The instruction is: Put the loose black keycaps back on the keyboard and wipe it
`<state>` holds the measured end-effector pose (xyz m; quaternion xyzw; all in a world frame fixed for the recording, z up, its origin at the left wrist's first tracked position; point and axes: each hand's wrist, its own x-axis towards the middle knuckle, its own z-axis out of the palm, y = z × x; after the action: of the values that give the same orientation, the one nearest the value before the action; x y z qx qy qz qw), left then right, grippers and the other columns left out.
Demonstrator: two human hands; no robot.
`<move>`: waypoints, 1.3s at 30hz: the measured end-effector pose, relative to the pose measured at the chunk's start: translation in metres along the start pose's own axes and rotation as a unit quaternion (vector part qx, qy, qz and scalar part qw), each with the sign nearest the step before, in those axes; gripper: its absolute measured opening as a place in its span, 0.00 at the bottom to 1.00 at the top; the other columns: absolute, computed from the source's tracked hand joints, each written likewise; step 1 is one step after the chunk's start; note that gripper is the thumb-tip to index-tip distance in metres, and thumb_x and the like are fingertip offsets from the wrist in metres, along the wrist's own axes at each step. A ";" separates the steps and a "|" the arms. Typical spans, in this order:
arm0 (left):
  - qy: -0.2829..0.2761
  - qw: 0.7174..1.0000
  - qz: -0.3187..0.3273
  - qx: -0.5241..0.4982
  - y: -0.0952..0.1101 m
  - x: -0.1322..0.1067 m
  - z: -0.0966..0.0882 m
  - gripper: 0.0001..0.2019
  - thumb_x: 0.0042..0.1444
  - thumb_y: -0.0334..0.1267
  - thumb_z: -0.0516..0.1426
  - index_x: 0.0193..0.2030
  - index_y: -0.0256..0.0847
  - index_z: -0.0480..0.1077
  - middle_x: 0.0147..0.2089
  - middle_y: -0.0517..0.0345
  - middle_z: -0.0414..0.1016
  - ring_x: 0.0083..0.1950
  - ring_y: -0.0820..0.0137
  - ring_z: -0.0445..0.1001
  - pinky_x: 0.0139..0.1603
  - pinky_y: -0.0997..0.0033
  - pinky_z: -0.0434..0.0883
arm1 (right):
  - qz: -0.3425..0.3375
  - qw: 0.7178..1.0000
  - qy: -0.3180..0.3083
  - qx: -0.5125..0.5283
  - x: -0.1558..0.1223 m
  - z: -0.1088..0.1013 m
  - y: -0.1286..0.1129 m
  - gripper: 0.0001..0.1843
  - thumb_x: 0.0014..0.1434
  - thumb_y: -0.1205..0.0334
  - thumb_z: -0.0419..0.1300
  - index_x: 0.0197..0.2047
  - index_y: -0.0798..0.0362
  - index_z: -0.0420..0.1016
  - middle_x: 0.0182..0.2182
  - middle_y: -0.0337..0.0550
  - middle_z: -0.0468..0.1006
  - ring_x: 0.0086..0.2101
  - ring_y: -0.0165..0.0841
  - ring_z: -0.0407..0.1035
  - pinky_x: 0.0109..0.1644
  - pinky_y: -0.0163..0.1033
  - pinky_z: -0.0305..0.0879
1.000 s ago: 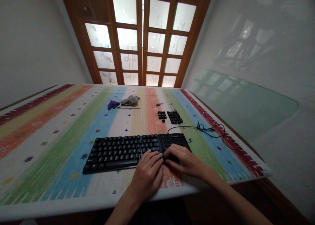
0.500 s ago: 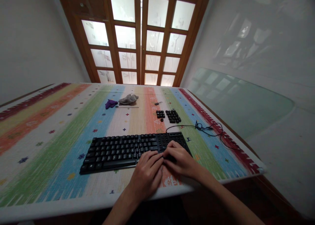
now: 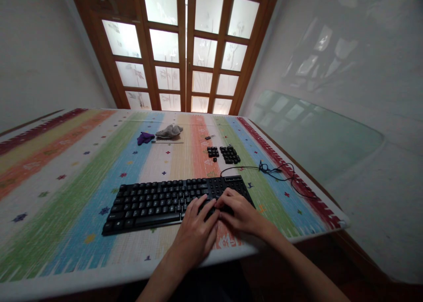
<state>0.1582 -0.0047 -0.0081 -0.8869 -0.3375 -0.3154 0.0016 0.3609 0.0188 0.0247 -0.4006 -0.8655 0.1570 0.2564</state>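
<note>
A black keyboard (image 3: pixel 145 207) lies near the table's front edge. Its right-hand section, by the number pad, shows bare key sockets (image 3: pixel 222 186). My left hand (image 3: pixel 196 227) rests over the keyboard's lower right part, fingers stretched and slightly apart. Beside it, my right hand (image 3: pixel 238 211) has its fingers curled into a pinch at the keyboard's edge, meeting the left fingertips. Whatever lies between the right fingertips is too small or hidden to make out. Behind the keyboard sit loose black keycaps in a small group (image 3: pixel 213 152) and a larger group (image 3: pixel 229 154).
A keyboard cable (image 3: pixel 277 169) lies tangled to the right. Farther back are a small tool with wire prongs (image 3: pixel 209 137), a grey cloth (image 3: pixel 169 131), a purple cloth (image 3: pixel 145 138) and a thin stick (image 3: pixel 168 142). A striped cloth (image 3: pixel 82 196) covers the table.
My left fingers have lifted and spread slightly over the keyboard. The right hand keeps its pinch in nearly the same place. The view has shifted slightly.
</note>
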 end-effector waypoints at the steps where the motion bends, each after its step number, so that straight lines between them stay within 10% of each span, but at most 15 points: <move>1: -0.001 1.000 0.000 0.000 0.000 0.000 0.000 0.17 0.61 0.29 0.54 0.57 0.38 0.71 0.64 0.47 0.69 0.66 0.50 0.62 0.63 0.39 0.68 | -0.002 1.000 -0.006 0.008 0.001 -0.003 -0.001 0.09 0.56 0.75 0.63 0.39 0.54 0.72 0.36 0.44 0.74 0.40 0.36 0.68 0.44 0.41 0.67; 10: 0.019 1.000 0.012 -0.016 0.000 0.001 0.000 0.18 0.61 0.29 0.54 0.58 0.35 0.70 0.60 0.45 0.73 0.64 0.51 0.64 0.62 0.41 0.69 | -0.025 0.999 0.021 -0.020 0.032 -0.038 0.038 0.09 0.58 0.71 0.60 0.42 0.52 0.74 0.40 0.45 0.79 0.44 0.40 0.68 0.50 0.47 0.66; 20: 0.033 0.999 -0.005 -0.015 0.001 0.000 0.001 0.17 0.60 0.29 0.55 0.55 0.39 0.72 0.59 0.51 0.74 0.66 0.51 0.63 0.64 0.38 0.65 | 0.047 0.980 0.040 -0.187 0.103 -0.023 0.114 0.06 0.59 0.67 0.61 0.40 0.52 0.78 0.40 0.46 0.81 0.40 0.40 0.67 0.47 0.43 0.63; 31: 0.037 0.999 0.016 -0.008 0.001 0.002 0.001 0.16 0.61 0.29 0.53 0.55 0.37 0.72 0.57 0.50 0.76 0.63 0.53 0.67 0.63 0.42 0.68 | 0.070 0.965 0.018 -0.252 0.120 -0.017 0.115 0.07 0.58 0.71 0.60 0.40 0.54 0.78 0.36 0.49 0.80 0.40 0.41 0.68 0.44 0.41 0.62; 39: 0.023 0.999 0.024 -0.014 0.002 0.001 -0.001 0.18 0.60 0.29 0.54 0.57 0.36 0.71 0.58 0.48 0.75 0.63 0.53 0.67 0.63 0.42 0.69 | 0.017 1.000 0.018 0.018 0.066 -0.038 0.073 0.06 0.62 0.61 0.61 0.40 0.51 0.77 0.33 0.40 0.78 0.30 0.31 0.69 0.36 0.36 0.63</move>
<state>0.1593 -0.0057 -0.0062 -0.8872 -0.3111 -0.3407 0.0046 0.3910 0.1180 0.0417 -0.4136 -0.8507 0.1693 0.2767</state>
